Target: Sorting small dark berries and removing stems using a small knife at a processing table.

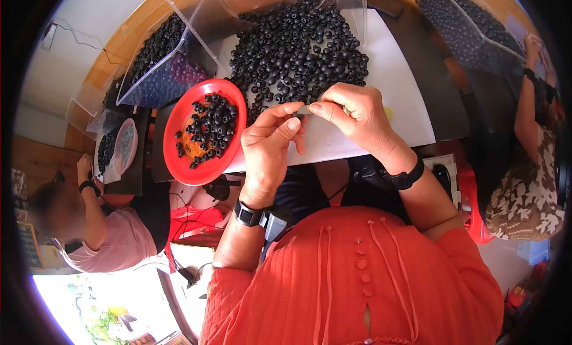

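Observation:
My two hands meet above the near edge of a white work sheet. My right hand (pixel 360 116) is closed, pinching a small thin grey blade-like piece (pixel 305 109) between thumb and fingertips. Against its tip, my left hand (pixel 268 139) is closed with thumb and index finger drawn together; what they grip is mostly hidden, with something dark showing there. Just beyond the fingers spreads a large heap of small black round parts with holes (pixel 298 53). Left of my left hand, a red plate (pixel 173 145) carries more of these black parts (pixel 214 125).
A clear bin (pixel 161 65) full of black parts stands at the far left, another (pixel 471 29) at the far right. A person in pink (pixel 113 244) works on the left beside a pale dish (pixel 125 145). Another person's arm (pixel 527 107) is at right.

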`<act>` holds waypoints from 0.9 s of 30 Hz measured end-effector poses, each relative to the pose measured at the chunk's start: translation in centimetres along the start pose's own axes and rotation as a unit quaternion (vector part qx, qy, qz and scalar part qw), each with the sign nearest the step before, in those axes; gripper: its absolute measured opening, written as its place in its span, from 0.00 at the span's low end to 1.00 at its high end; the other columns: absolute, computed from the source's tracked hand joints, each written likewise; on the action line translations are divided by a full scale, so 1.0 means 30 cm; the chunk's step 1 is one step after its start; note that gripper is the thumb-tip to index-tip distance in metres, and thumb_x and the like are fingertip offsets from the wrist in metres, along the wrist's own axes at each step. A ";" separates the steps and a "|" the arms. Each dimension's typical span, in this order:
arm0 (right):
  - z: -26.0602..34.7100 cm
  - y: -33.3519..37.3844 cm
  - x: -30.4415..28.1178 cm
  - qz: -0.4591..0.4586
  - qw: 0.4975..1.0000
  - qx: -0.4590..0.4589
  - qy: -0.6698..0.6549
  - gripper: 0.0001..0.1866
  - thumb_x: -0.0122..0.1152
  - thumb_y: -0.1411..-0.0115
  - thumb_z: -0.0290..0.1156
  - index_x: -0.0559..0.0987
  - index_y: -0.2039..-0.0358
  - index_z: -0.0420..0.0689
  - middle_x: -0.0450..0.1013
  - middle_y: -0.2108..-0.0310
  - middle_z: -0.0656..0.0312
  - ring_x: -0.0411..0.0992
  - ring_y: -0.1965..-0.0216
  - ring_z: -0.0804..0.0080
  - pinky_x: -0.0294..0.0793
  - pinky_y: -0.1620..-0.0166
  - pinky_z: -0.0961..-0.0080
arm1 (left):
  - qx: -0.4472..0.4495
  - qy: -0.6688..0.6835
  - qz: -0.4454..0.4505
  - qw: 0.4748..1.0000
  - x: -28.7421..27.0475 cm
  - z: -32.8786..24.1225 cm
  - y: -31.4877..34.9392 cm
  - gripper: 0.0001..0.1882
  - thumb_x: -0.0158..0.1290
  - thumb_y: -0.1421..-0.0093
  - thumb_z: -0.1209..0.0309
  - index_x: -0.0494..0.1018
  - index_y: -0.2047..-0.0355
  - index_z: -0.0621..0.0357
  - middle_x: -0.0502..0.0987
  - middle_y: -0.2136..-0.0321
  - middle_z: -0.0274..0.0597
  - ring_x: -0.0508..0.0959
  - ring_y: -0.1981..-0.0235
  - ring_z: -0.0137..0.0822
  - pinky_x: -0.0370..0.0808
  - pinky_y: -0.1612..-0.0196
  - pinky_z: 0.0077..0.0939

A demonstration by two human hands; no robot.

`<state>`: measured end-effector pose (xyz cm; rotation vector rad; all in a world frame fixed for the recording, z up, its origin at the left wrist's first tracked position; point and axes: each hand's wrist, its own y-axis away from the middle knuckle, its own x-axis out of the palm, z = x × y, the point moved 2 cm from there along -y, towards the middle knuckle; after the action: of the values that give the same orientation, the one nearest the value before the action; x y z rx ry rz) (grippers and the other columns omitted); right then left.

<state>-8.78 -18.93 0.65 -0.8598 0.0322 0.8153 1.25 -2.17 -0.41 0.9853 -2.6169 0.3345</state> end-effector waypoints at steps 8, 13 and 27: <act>0.011 -0.004 -0.010 -0.005 0.999 0.030 -0.011 0.17 0.74 0.39 0.36 0.78 0.79 0.42 0.69 0.84 0.58 0.70 0.83 0.61 0.66 0.77 0.65 | 0.000 0.073 0.035 0.997 -0.011 0.028 0.021 0.14 0.52 0.28 0.78 0.78 0.45 0.69 0.81 0.58 0.54 0.81 0.65 0.38 0.79 0.70 0.29; 0.001 0.000 -0.009 -0.009 1.000 0.016 -0.013 0.17 0.74 0.40 0.35 0.78 0.79 0.42 0.69 0.84 0.58 0.69 0.83 0.62 0.65 0.77 0.65 | 0.021 0.051 0.050 0.997 -0.016 0.029 0.009 0.14 0.50 0.27 0.79 0.78 0.45 0.69 0.80 0.56 0.53 0.81 0.60 0.39 0.80 0.69 0.30; -0.014 0.004 0.007 -0.010 0.999 -0.025 0.035 0.21 0.74 0.39 0.39 0.73 0.81 0.44 0.68 0.84 0.58 0.70 0.82 0.59 0.65 0.78 0.62 | 0.011 0.051 0.025 0.998 -0.011 0.030 -0.002 0.16 0.49 0.28 0.81 0.76 0.43 0.73 0.80 0.58 0.51 0.80 0.61 0.38 0.82 0.69 0.28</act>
<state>-8.58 -19.05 0.23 -0.9343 0.0653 0.7705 1.33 -2.31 -1.36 0.8883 -2.5544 0.4158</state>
